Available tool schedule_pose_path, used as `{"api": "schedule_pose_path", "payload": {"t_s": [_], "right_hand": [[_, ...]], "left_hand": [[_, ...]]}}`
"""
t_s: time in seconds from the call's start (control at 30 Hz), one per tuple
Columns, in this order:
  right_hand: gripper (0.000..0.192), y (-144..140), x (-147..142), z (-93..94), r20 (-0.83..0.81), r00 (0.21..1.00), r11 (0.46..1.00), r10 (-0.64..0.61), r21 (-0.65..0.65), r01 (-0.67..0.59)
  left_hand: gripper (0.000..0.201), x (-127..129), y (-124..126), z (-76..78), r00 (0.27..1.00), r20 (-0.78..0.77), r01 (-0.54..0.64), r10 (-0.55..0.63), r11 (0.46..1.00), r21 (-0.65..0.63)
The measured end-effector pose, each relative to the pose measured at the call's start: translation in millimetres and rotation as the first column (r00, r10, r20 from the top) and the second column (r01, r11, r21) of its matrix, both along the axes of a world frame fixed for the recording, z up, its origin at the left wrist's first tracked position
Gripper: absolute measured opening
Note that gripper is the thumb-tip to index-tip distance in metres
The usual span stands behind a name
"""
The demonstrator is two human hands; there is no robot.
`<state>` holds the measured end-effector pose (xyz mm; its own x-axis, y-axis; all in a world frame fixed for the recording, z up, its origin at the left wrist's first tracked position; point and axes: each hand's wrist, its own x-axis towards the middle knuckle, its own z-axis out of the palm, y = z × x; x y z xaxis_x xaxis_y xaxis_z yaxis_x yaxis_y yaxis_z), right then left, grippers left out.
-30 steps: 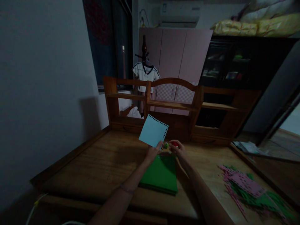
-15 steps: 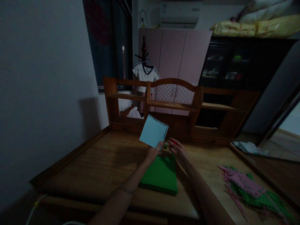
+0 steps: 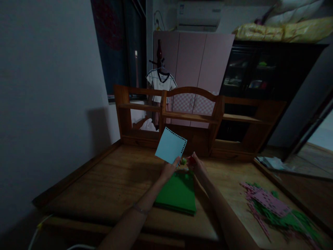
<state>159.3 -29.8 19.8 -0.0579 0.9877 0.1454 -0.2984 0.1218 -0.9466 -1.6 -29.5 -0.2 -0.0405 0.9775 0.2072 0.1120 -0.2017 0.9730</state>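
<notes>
1. L hand (image 3: pixel 168 170) raised over desk (image 3: pixel 111 180), thumb & fingers pinched on bottom corner of light blue paper square (image 3: pixel 170 149).
2. Paper square held upright, tilted like a diamond, just in front of wooden shelf unit (image 3: pixel 192 118); row of small punched holes along top & right edges.
3. R hand (image 3: pixel 198 166) just right of L hand, fingers curled round small punch (image 3: pixel 187 161), green & red parts showing; closed on it, exact finger positions too dark to tell.
4. Punch sits at lower right edge of paper square, touching or just beside it; cannot tell which.
5. Green paper stack (image 3: pixel 178 193) flat on desk directly under both hands, near front-centre.
6. Loose pile of pink & green punched sheets (image 3: pixel 275 208) on desk far right, well apart from hands.
7. Thin bracelet on L wrist (image 3: pixel 140 209).
8. Beyond desk: white shirt (image 3: pixel 161 83) on hanger, pink wardrobe (image 3: pixel 194 62) behind it, dark glass cabinet (image 3: pixel 255 76) to right, AC unit (image 3: pixel 199 15) high on wall.
9. Yellow bedding (image 3: pixel 281 29) on top of cabinet.
10. Room dim; grey wall (image 3: pixel 47 104) fills left side, dark window (image 3: pixel 117 48) next to it.
</notes>
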Motion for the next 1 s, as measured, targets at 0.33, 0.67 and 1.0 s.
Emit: {"api": "schedule_pose_path", "payload": {"t_s": [0.33,0.67,1.0], "right_hand": [[0.043,-2,0,2.2,0.027,1.000,0.999,-0.006,0.051,0.004],[0.050,-8,-6,3.7,0.063,0.997,0.996,-0.054,0.079,0.049],[0.040,-13,-6,4.5,0.166,0.983,0.987,-0.074,0.151,0.048]], "left_hand": [[0.048,2,-1,0.7,0.998,0.039,0.041,-0.041,0.999,0.011],[0.041,2,1,1.8,1.000,0.007,-0.017,0.016,0.994,0.112],[0.042,2,5,-4.9,1.000,0.022,-0.019,0.017,0.995,0.098]]}}
